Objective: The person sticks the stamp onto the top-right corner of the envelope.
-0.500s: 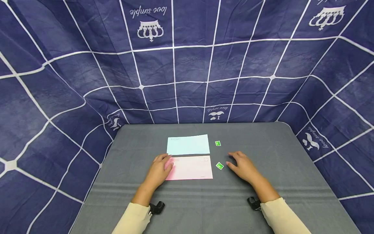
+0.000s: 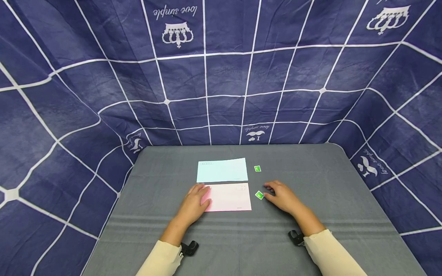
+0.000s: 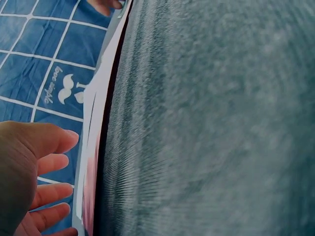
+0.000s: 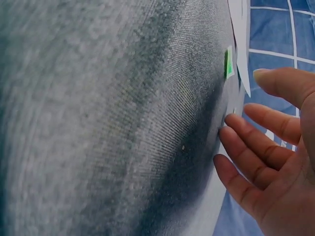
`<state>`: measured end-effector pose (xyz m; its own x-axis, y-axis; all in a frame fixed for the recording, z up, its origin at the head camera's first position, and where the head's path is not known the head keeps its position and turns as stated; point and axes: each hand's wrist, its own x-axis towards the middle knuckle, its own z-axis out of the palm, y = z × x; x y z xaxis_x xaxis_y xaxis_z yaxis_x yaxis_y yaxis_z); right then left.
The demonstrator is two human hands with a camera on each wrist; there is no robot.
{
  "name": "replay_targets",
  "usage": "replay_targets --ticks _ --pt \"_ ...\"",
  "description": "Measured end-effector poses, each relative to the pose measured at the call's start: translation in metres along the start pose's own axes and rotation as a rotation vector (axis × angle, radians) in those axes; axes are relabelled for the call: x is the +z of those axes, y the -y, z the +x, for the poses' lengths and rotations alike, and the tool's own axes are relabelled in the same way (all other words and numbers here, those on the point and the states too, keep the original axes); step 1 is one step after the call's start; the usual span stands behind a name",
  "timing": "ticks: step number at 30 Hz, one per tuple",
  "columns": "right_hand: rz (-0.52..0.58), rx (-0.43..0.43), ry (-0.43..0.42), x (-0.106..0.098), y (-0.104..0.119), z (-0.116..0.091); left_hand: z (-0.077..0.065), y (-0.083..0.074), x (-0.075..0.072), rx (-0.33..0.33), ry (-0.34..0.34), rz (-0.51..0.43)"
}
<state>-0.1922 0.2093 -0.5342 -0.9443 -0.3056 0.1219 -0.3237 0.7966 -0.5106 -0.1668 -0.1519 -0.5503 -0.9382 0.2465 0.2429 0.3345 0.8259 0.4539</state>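
In the head view a pink envelope [image 2: 229, 197] lies flat on the grey cloth, its left end covered by my left hand [image 2: 193, 204]. That hand's fingers are loosely extended over the paper and grip nothing; the left wrist view shows thumb [image 3: 59, 139] and fingers apart. A pale blue envelope [image 2: 222, 171] lies just beyond the pink one. Right of the pink envelope is a small green stamp with a white border [image 2: 259, 195], turned at an angle. Close to its right side, my right hand [image 2: 284, 197] holds nothing, its fingers relaxed and slightly bent.
A second green stamp [image 2: 257, 168] lies right of the blue envelope. Grey cloth [image 2: 241, 245] covers the table. Blue curtains with white lines [image 2: 228, 76] stand behind it and along both sides. Each wrist carries a black camera mount [image 2: 190, 248].
My left hand has slid rightward, further over the pink envelope. My right hand has shifted left, closer to the nearer stamp. The envelopes and stamps stay where they were.
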Motion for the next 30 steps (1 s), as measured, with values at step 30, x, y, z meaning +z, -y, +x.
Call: replay_targets --ticks 30 --pt "0.074 -0.027 0.073 0.012 0.001 0.018 -0.004 0.002 0.012 -0.049 0.073 0.039"
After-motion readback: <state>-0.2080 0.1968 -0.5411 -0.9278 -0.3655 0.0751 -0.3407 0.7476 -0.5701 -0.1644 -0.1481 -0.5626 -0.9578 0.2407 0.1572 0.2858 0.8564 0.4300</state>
